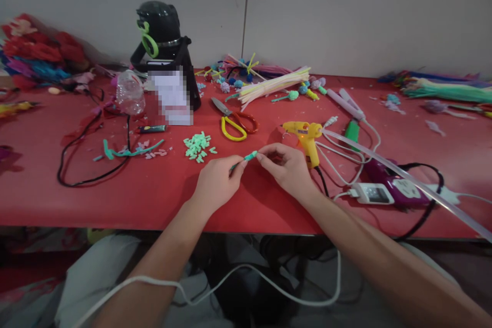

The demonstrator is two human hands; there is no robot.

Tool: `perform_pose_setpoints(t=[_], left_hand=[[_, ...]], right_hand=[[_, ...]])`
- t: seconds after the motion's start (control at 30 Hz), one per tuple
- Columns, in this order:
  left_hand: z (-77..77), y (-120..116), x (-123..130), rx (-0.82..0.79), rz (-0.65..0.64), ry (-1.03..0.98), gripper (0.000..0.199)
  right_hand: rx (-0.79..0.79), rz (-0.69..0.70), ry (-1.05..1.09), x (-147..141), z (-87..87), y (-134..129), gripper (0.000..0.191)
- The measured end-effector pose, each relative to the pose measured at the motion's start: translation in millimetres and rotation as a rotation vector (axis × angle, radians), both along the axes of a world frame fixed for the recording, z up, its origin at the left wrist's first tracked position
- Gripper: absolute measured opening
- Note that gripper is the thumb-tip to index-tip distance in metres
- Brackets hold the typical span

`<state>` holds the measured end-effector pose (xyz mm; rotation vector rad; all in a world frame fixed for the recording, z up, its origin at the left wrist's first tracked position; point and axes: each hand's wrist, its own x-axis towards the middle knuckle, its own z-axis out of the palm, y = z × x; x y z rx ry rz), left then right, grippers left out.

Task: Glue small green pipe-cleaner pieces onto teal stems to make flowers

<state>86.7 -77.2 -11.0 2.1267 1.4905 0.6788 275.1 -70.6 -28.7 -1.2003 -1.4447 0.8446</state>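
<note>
Now L hand (220, 178) pinches green stem (250, 156), long axis slanting fwd-R, tip twd R hand (287, 168), whose grip's unclear.

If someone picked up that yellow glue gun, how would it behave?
The yellow glue gun would probably feel back-heavy, since a long translucent stick juts from its rear. It may tug, too: a black cord trails from its handle.
</note>
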Motion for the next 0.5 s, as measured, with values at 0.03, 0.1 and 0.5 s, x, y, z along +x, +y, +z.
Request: perform_pose_setpoints(t=[0.03,0.1,0.5], left_hand=[[0.0,0,0,0.0,0.006,-0.003,0.034],[0.0,0,0,-0.001,0.012,-0.019,0.033],[-1.1,8,-10,0.101,0.044,-0.159,0.025]], right_hand=[[-0.003,-0.003,0.006,0,0.4,0,0.017],[-0.006,-0.021,0.013,1,1.1,0,0.017],[-0.044,0.052,-0.371,18,29.5,-17,0.057]])
